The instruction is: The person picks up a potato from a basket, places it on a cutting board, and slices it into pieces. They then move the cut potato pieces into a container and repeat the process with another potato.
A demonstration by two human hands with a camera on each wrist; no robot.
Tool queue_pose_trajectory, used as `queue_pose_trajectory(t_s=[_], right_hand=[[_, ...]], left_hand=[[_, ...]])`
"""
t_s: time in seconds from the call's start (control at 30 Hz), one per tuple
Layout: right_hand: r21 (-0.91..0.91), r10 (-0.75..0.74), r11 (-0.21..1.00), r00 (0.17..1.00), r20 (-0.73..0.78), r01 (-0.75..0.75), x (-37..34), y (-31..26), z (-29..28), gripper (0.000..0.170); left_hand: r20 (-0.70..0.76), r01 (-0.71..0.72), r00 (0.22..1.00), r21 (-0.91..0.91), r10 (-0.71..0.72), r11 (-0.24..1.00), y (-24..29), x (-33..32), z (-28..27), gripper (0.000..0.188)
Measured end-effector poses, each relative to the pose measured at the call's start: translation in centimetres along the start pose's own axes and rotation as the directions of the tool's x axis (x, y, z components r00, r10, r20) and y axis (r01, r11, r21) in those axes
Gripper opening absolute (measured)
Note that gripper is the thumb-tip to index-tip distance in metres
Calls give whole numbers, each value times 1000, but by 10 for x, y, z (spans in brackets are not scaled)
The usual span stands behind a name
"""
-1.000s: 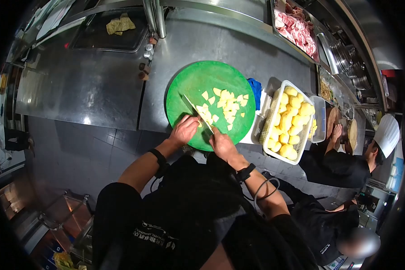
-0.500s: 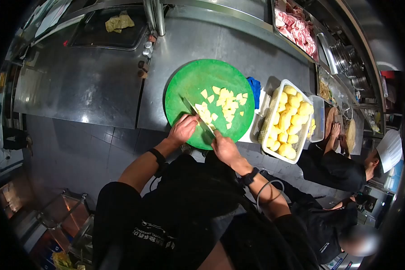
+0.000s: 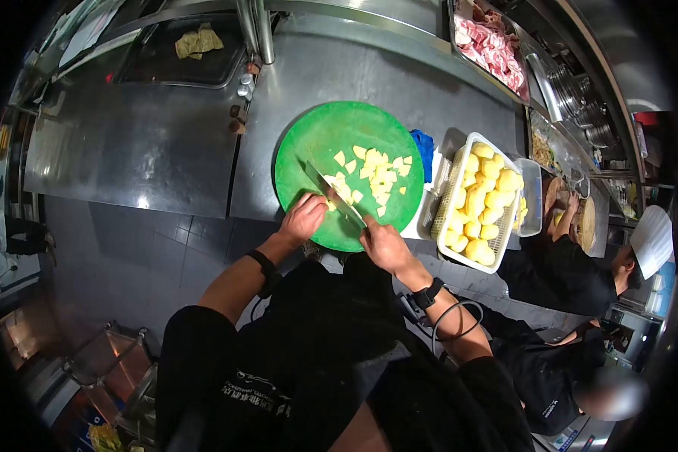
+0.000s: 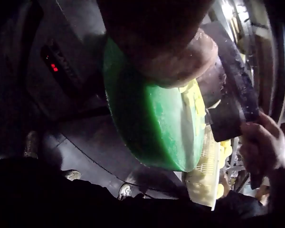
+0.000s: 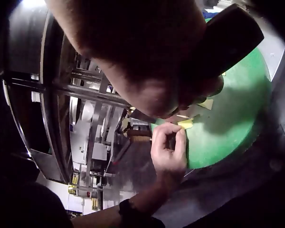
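On the round green cutting board [image 3: 316,135], a heap of cut yellow potato pieces [image 3: 384,175] lies toward the right. My right hand [image 3: 386,245] grips the dark handle [image 5: 230,40] of a cleaver. The broad blade [image 4: 230,78] slants over the board, its tip pointing up and left in the head view. My left hand [image 3: 306,217] is at the board's near left edge, just left of the blade. In the right wrist view its thumb and bent fingers pinch a yellow potato piece [image 5: 185,123] beside the blade.
Right of the board stands a white basket [image 3: 438,218] of peeled potatoes [image 3: 490,181], with a clear tub [image 3: 533,192] behind it. A blue cloth [image 3: 423,151] touches the board's right side. Raw meat fills a tray [image 3: 490,45] farther back. Two people [image 3: 561,275] are at the right.
My right hand and the cleaver handle have shifted slightly up and to the right. My left hand has barely moved and stays beside the blade. The person in the white hat has moved their hands.
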State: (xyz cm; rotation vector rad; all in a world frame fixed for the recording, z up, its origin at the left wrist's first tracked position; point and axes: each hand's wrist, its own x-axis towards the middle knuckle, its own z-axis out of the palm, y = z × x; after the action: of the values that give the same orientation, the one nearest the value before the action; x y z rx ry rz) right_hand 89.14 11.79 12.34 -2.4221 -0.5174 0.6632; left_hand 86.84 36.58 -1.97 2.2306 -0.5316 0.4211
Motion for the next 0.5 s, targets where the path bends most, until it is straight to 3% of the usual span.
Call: queue_pose_trajectory(t_s=[0.4,0.5], right_hand=[[-12,10,1000,999,33,-9,-13,15,22,28],[23,-17,1000,999,-36,18,-2,22,46,33]], left_hand=[[19,3,1000,-8,-3,1000,-2,1,1,21],[21,-6,1000,-7,6,1000,-1,2,-1,22]])
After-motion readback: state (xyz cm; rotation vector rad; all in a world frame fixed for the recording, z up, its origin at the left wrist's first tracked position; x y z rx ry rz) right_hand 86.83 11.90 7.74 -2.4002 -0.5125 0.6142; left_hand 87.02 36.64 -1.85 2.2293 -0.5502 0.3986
